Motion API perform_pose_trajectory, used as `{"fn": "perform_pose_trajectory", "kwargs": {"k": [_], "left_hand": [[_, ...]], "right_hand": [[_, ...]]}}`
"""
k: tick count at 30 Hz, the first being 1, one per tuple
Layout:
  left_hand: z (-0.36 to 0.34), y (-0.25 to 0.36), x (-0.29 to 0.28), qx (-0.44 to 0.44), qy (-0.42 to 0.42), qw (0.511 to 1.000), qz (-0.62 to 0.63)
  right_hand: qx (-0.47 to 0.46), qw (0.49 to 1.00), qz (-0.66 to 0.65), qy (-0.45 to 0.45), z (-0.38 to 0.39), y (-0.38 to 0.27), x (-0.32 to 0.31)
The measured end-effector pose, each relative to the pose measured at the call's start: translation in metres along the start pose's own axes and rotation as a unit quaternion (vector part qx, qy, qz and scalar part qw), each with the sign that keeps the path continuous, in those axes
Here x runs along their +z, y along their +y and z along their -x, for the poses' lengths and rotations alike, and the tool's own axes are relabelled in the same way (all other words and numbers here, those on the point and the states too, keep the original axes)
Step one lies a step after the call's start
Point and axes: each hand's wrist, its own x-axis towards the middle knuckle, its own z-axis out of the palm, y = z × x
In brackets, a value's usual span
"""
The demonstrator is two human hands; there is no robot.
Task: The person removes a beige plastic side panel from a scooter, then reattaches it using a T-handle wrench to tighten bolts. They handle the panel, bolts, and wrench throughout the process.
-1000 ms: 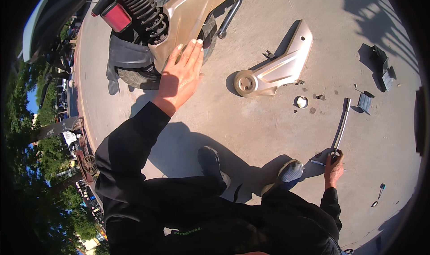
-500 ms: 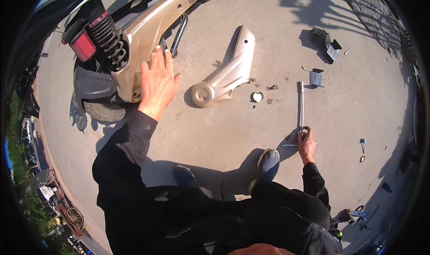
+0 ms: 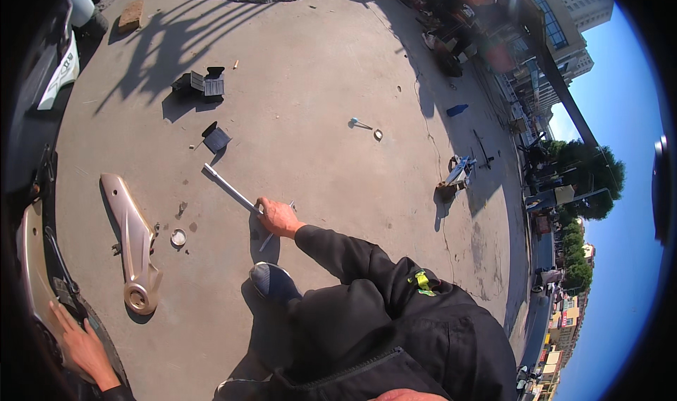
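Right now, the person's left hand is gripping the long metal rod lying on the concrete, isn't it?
Not quite: the head view shows the right hand gripping the long metal rod on the concrete. The left hand rests by the scooter.

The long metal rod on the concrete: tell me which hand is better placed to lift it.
Right. The right hand is already on the near end of the long metal rod, fingers around it. The left hand is far off at the lower left, resting on the scooter body.
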Motion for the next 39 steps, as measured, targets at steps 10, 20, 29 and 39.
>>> {"fn": "perform_pose_trajectory", "kwargs": {"k": [10,20,29,39], "left_hand": [[-0.035,0.013,-0.067,-0.015,-0.029,0.999,0.016],[-0.001,0.033,-0.064,-0.011,-0.017,0.996,0.087],[0.140,0.197,-0.024,0.508,-0.458,0.667,0.296],[0.028,0.178,0.009,0.199,-0.161,0.922,0.291]], "right_hand": [[0.011,0.998,0.056,0.037,0.001,-0.008,0.022],[-0.013,0.996,0.083,0.030,0.002,0.006,0.014],[-0.038,0.989,0.114,0.085,0.002,0.001,0.023],[-0.010,0.993,0.085,0.085,0.006,-0.004,0.023]]}}
